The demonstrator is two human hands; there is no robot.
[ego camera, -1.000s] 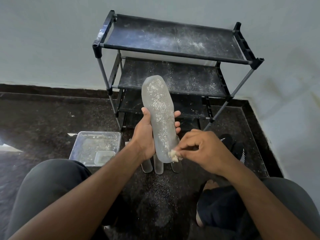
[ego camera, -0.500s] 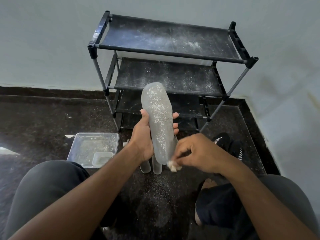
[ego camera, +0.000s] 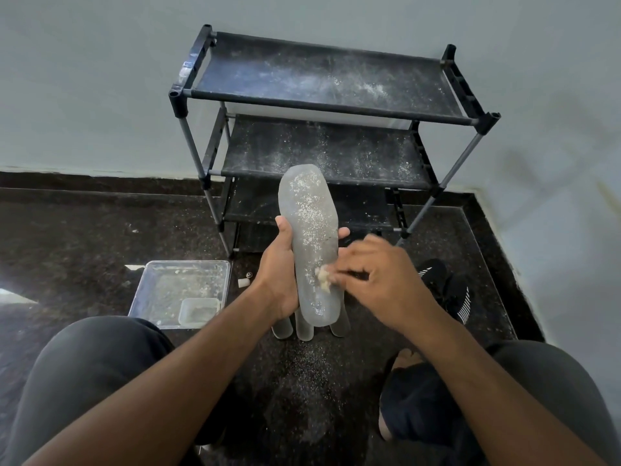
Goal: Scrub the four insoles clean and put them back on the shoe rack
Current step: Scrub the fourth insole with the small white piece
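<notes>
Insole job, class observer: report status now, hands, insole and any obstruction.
Left hand grips speckled insole upright. Right hand pinches scrub wad against lower half. Three insoles lie beneath; shoe rack unobstructed.

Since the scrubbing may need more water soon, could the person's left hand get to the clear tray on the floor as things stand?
Probably not yet: the left hand grips the insole. The tray lies open beside it, nothing between.

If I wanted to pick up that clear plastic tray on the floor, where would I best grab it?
Probably by the rim of the clear plastic tray on its right side, coming down from above. It lies flat on the floor with low upright walls, so a thumb-and-finger pinch over the edge suits. That side faces the left hand, and the small container inside sits near the front corner.
</notes>
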